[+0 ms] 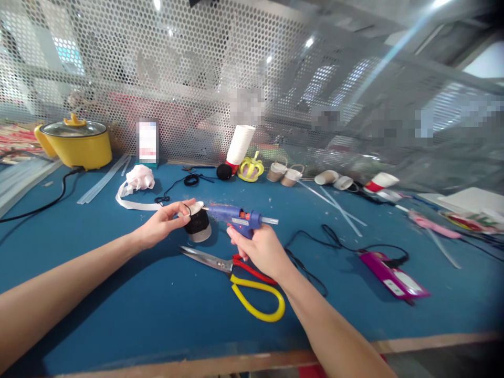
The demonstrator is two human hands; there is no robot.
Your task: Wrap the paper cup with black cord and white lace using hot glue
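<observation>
My left hand (167,220) is closed at the rim of a small paper cup (201,234), with a thin black cord end by its fingers. Black cord (196,222) is wound round the cup's upper part, and the lower band shows pale. My right hand (264,251) grips a blue hot glue gun (225,212), its nozzle at the cup's rim and a clear glue stick (270,221) out of its back. Below both hands lie large scissors (210,259) with one red and one yellow handle.
White ribbon (140,178) and a yellow electric pot (84,149) stand left. Along the mesh wall are a phone (147,142), stacked paper cups (240,144), a yellow crown-like piece (251,169) and small baskets (292,176). Right lies a purple power strip (394,278) with a black cable.
</observation>
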